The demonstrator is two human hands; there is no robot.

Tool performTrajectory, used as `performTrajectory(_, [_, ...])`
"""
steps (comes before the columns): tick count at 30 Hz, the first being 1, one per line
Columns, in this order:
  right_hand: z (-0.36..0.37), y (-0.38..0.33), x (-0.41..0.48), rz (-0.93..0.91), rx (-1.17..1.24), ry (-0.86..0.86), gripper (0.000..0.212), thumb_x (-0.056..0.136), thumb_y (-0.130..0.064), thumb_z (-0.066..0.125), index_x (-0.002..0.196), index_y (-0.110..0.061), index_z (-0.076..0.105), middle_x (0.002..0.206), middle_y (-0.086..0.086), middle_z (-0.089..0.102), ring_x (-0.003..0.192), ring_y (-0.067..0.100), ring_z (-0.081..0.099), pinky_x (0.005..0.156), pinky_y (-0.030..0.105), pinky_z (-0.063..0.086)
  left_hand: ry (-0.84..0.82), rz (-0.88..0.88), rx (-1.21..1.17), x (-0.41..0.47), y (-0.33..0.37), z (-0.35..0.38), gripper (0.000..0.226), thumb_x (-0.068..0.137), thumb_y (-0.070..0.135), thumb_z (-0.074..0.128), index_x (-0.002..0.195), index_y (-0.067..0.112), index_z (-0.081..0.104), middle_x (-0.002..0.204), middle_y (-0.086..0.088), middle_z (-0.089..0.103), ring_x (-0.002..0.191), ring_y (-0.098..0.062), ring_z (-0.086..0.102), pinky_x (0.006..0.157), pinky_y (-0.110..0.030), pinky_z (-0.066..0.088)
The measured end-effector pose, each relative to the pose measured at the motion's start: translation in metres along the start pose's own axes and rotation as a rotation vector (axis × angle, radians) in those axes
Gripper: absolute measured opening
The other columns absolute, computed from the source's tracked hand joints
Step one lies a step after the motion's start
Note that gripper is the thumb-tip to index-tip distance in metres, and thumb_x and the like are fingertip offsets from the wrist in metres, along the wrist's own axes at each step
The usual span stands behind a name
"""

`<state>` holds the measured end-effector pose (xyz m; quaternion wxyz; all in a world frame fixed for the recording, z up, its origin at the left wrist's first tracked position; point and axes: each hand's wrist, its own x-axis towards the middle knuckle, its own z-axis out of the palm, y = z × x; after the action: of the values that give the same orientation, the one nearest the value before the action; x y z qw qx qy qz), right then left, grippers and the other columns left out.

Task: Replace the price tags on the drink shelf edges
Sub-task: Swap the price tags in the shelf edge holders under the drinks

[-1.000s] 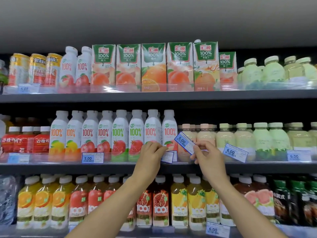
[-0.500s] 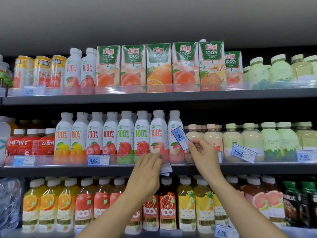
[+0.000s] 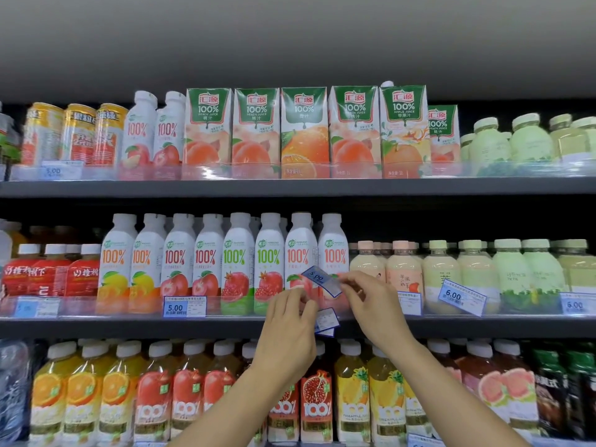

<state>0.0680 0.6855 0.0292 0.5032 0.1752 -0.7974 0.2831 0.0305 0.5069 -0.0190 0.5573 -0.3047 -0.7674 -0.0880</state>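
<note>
My right hand [image 3: 371,304] pinches a blue and white 5.00 price tag [image 3: 321,280] by its right end, in front of the white 100% juice bottles on the middle shelf. My left hand [image 3: 288,330] is just left of it, fingers closed on a small stack of price tags [image 3: 326,321] that pokes out at the dark middle shelf edge [image 3: 129,327]. The clear strip along that edge carries another 5.00 tag [image 3: 184,306], a crooked 6.00 tag [image 3: 461,297], a tag [image 3: 410,303] behind my right hand and a 6.00 tag [image 3: 575,304] at far right.
Three stocked drink shelves fill the view. Juice cartons [image 3: 303,133] and cans stand on the top shelf, with a 5.00 tag [image 3: 59,171] at its left. Fruit juice bottles [image 3: 190,391] line the bottom shelf. A grey bulkhead runs above.
My right hand has lowered the 5.00 tag and tilted it flatter, closer to the left hand. The left hand has risen slightly with its stack of tags. The view shifted a little.
</note>
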Motion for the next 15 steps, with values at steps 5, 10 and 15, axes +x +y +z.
performTrajectory(5, [0.004, 0.008, -0.002, -0.131, -0.249, -0.097, 0.019, 0.094, -0.023, 0.061, 0.110, -0.025, 0.070, 0.104, -0.009, 0.067, 0.099, 0.012, 0.053, 0.081, 0.033, 0.051, 0.006, -0.025, -0.036, -0.005, -0.003, 0.007, 0.024, 0.080, 0.008, 0.055, 0.104, 0.010, 0.053, 0.120, -0.014, 0.049, 0.113, -0.035, 0.049, 0.093, -0.046, 0.040])
performTrajectory(10, [0.003, 0.011, -0.002, -0.263, -0.507, -0.123, 0.031, 0.077, -0.009, 0.079, 0.107, -0.018, 0.074, 0.098, -0.001, 0.064, 0.095, 0.023, 0.055, 0.075, 0.038, 0.053, -0.009, -0.052, -0.115, -0.010, -0.005, 0.011, 0.025, 0.082, 0.003, 0.064, 0.103, 0.010, 0.052, 0.128, -0.018, 0.045, 0.115, -0.035, 0.047, 0.091, -0.047, 0.042])
performTrajectory(15, [0.001, 0.011, -0.001, -0.330, -0.627, -0.144, 0.033, 0.082, -0.016, 0.073, 0.115, -0.020, 0.071, 0.109, -0.003, 0.064, 0.103, 0.022, 0.052, 0.080, 0.036, 0.049, 0.002, -0.018, -0.123, -0.008, -0.009, 0.007, 0.011, 0.094, 0.015, 0.048, 0.105, 0.014, 0.050, 0.135, -0.012, 0.045, 0.122, -0.031, 0.045, 0.097, -0.043, 0.037])
